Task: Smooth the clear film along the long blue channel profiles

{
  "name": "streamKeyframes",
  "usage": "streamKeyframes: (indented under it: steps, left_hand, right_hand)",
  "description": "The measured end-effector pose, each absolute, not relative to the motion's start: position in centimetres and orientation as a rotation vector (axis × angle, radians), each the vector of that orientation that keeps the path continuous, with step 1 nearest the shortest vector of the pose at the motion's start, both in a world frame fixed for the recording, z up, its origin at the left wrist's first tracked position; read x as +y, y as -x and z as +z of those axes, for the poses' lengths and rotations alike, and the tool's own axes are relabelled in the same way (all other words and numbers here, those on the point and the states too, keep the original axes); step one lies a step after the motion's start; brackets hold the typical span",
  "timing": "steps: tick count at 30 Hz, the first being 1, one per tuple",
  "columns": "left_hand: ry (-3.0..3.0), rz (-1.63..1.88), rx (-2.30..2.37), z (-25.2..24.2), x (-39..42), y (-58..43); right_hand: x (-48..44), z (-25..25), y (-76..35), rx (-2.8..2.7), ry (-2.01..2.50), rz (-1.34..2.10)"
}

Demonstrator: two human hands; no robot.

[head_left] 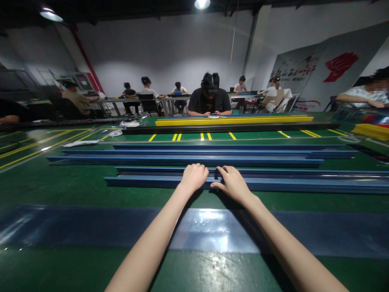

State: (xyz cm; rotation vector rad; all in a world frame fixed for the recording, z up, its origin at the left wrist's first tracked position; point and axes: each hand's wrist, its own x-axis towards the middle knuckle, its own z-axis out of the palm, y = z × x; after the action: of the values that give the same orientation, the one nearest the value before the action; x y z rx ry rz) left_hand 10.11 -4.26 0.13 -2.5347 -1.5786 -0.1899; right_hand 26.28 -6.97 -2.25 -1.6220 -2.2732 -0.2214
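A long blue plastic channel strip [146,181] with raised edges lies across the green table in front of me. My left hand [194,177] is closed over it, fingers curled down out of sight. Just to the right, my right hand [233,181] spans the same strip, its thumb at the near edge and its fingertips toward the far edge. A small gap separates the two hands. Nearer to me, a wide, clear, shiny plastic strip [212,231] lies flat beneath my forearms.
More blue channels [91,159] lie just beyond. Farther back are a black bar [227,128] and a yellow strip [237,121]. Clear plastic wrap [130,123] sits at the left. Across the table a person [209,97] sits, and others work at tables behind.
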Motion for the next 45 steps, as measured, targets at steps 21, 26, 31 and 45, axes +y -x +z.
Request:
streamKeyframes:
  steps: [21,26,31,45]
  left_hand:
    - [2.263,-0.292,-1.855,-0.3,-2.8,-4.4]
    - [2.226,-0.334,-1.856,-0.9,-2.2,-2.0]
    - [2.211,-0.433,-1.785,-2.0,-1.0,0.2]
    - [2.076,-0.766,-1.317,-2.7,0.9,1.5]
  right_hand:
    - [-8.2,-3.0,-38.0,-2.204,1.699,-0.332]
    - [-7.7,-2.5,-36.6,-2.26,1.707,-0.372]
    - [-7.0,-2.7,-35.0,-2.251,1.7,-0.385]
    - [-4.9,-3.4,-34.6,-2.276,1.698,-0.514]
